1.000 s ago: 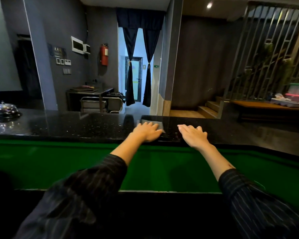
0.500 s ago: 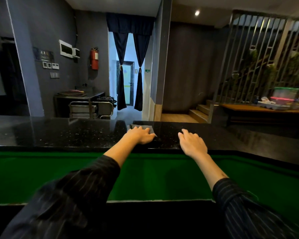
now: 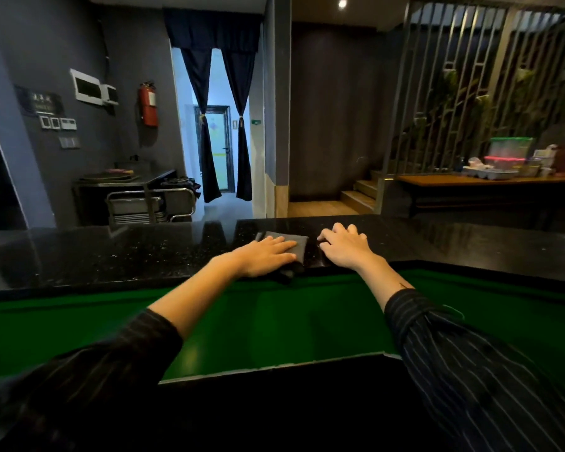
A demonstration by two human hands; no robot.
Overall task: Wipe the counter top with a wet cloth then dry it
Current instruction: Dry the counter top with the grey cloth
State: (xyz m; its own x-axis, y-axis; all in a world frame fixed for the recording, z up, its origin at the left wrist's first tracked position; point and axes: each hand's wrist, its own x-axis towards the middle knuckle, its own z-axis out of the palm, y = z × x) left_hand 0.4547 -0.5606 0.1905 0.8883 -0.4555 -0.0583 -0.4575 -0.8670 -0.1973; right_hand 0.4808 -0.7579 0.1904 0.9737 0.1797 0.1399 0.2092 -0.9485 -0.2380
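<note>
My left hand (image 3: 264,256): flat, palm down, fingers straight and together, pressed on top of the cloth; nothing gripped, only held down under the palm
Cloth (image 3: 292,243): grey, folded, lying on the tabletop under my left hand; its far part and right edge show past my fingers, and its near corner hangs a little over the near edge of the tabletop
My right hand (image 3: 346,247): spread wide, palm down, resting on the bare tabletop just right of the cloth; a narrow strip of dark stone shows between the cloth and my thumb side, so the two are apart; it holds nothing
Tabletop (image 3: 128,252): black speckled stone, glossy, running left and right of the cloth across the whole view; the doorway and curtains are mirrored in it just beyond the cloth
Green surface (image 3: 274,318): a lower shelf nearer to me than the cloth, below the near edge of the tabletop; both my forearms reach across it
Sleeves (image 3: 463,363): dark with thin stripes, pushed up so my forearms are bare on the way to the cloth
Fire extinguisher (image 3: 148,104): red, on the grey wall far beyond the cloth and to its left
Curtains (image 3: 222,125): dark, tied back at a lit doorway, straight beyond the cloth
</note>
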